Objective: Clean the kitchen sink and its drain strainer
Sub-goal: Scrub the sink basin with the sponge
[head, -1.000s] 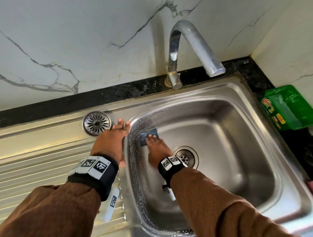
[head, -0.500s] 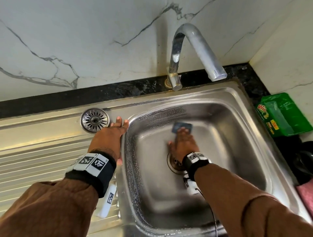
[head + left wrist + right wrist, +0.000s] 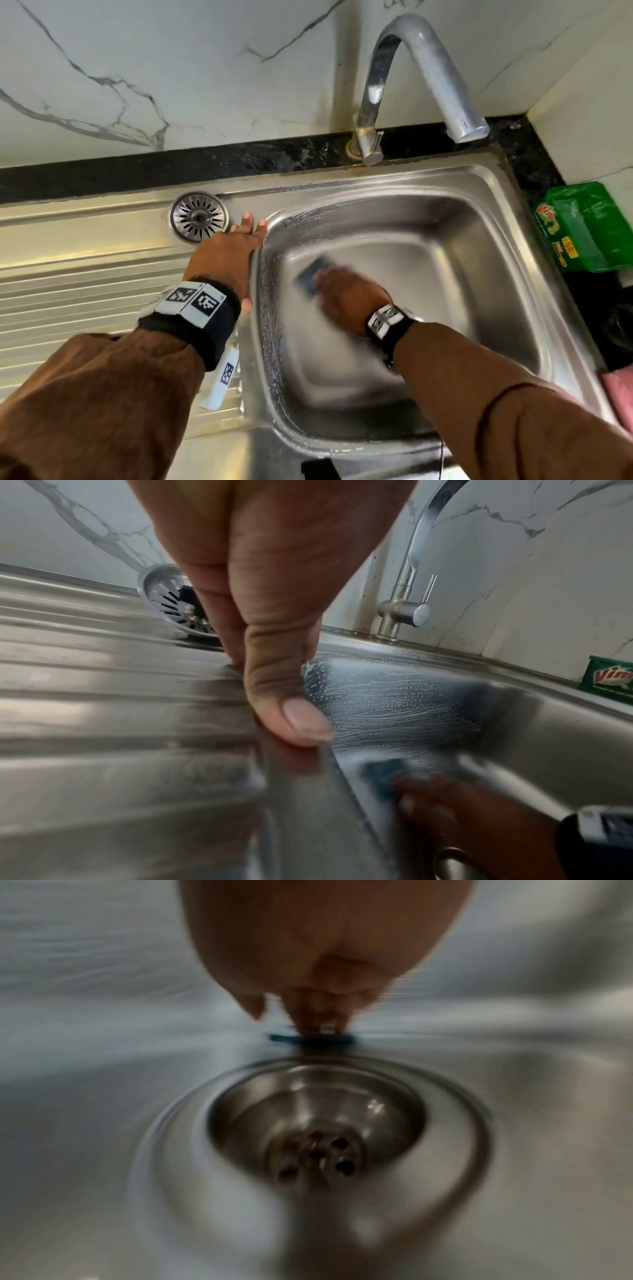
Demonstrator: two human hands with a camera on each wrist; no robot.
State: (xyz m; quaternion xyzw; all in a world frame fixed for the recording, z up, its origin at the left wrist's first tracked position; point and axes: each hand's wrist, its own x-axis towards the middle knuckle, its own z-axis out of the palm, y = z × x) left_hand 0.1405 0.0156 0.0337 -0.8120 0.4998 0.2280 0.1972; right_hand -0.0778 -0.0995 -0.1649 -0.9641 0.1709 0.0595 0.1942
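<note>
The steel sink (image 3: 496, 240) has soapy streaks on its left wall. My right hand (image 3: 346, 294) is down in the basin, motion-blurred, fingertips pressing a flat blue scrub pad (image 3: 310, 274) onto the sink floor. In the right wrist view the pad (image 3: 311, 1038) lies just behind the open drain hole (image 3: 318, 1139). The head view hides the drain under my wrist. The drain strainer (image 3: 198, 217) lies on the drainboard by the basin's back left corner. My left hand (image 3: 239, 240) rests flat on the rim beside it, thumb (image 3: 291, 710) at the basin edge.
A curved faucet (image 3: 411, 68) overhangs the back of the basin. A green Vim soap box (image 3: 589, 226) sits on the black counter at the right, with a pink cloth (image 3: 616, 394) nearer me. The ribbed drainboard (image 3: 68, 291) stretches left.
My right hand swept the pad from the left wall to the back centre of the basin, then back left and nearer across the floor. The left hand stayed on the rim.
</note>
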